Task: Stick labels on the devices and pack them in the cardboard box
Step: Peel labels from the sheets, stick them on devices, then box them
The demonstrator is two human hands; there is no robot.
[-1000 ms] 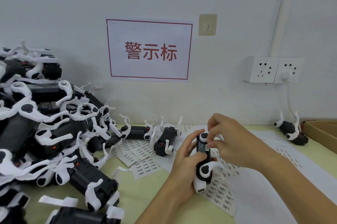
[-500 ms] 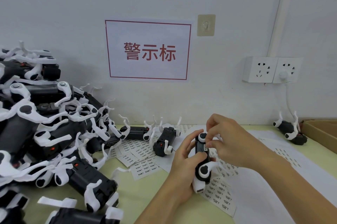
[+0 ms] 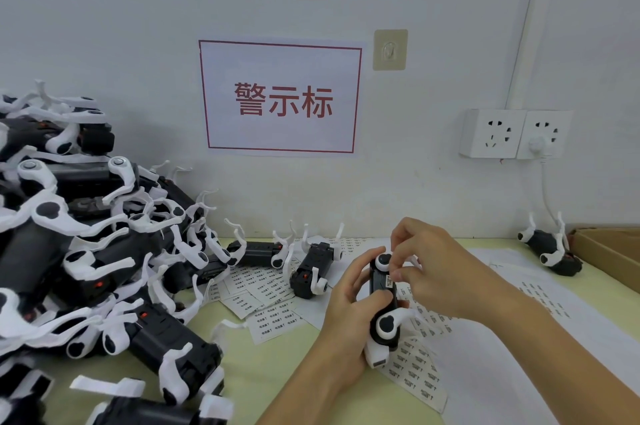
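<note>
The box (image 3: 609, 251) is cut off by the right edge, only a corner showing. The device pile (image 3: 86, 268) runs off the left and bottom edges. Print on the label sheets (image 3: 270, 303) is too small to read. The left hand (image 3: 346, 313) hides much of the held device (image 3: 382, 303).

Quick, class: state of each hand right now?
Left hand: grips the device.
Right hand: fingertips pinch at a label on the device.

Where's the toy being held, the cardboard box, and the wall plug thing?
held device (image 3: 382, 289), head view, its black body.
cardboard box (image 3: 609, 251), head view, its near wall.
wall socket (image 3: 495, 133), head view, its white face.
</note>
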